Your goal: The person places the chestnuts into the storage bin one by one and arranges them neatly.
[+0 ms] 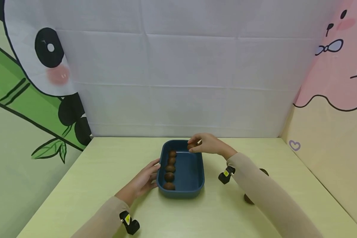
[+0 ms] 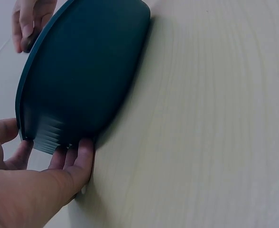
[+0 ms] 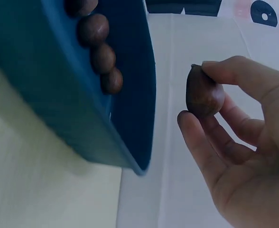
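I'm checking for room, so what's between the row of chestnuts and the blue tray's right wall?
Bare tray floor shows there in the head view, right of the five chestnuts; the right hand holds another chestnut by the far right corner.

Beige long sleeves [image 1: 269,194]; black wrist cameras [image 1: 224,178] (yellow patch [image 1: 226,173] on each).

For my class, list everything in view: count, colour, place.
box: one, blue, on table
nuts: five, brown, along box's left inner wall
held nut: one, brown, in right grip
table: one, yellowish, under box
dark patches: two, brown, table's right, too hidden to identify
sheet: one, white, behind table
drawings: several, multicoloured, both sides
wrist cameras: two, black, on sleeves
sleeves: two, beige, on arms
left grip: one, bare, touching box
right grip: one, bare, pinching nut
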A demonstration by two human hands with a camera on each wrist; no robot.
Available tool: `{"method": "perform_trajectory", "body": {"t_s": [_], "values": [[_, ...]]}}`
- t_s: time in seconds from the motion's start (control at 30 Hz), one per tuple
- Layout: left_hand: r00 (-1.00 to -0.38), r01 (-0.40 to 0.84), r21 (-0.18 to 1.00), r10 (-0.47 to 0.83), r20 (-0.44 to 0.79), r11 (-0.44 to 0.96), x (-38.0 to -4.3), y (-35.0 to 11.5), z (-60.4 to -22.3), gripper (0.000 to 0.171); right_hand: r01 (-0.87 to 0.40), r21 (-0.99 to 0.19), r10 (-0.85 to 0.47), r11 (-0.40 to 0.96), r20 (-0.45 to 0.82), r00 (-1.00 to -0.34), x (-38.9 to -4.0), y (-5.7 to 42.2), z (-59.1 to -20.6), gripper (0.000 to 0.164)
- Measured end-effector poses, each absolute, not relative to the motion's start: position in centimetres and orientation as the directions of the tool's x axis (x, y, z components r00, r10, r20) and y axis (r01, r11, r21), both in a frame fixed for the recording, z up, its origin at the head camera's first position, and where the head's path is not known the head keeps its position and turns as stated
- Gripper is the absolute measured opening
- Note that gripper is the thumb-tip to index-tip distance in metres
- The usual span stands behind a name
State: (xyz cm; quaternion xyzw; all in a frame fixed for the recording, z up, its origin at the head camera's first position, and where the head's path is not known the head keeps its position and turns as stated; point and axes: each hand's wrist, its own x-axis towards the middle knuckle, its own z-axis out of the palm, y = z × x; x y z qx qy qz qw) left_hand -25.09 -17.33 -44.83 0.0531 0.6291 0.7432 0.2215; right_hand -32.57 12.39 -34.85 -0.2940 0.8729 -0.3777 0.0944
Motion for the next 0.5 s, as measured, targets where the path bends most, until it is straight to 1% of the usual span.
{"method": "perform_trajectory", "body": {"t_s": [0.23, 0.37, 0.5], "values": [[-0.902, -0.267, 0.958, 0.377, -0.211, -0.104, -25.0, -17.4, -44.8, 0.059, -0.382, -0.724, -0.520, 0.574, 0.038, -0.853, -34.2, 8.9, -36.3, 0.040], [-0.910, -0.260, 0.961, 0.356, -0.211, -0.094, -24.9, -17.4, -44.8, 0.059, -0.363, -0.733, -0.487, 0.576, 0.049, -0.872, -34.8, 7.0, -37.5, 0.038], [-0.913, -0.260, 0.961, 0.348, -0.211, -0.098, -25.0, -17.4, -44.9, 0.058, -0.322, -0.742, -0.424, 0.588, 0.056, -0.904, -35.0, 5.7, -38.4, 0.033]]}}
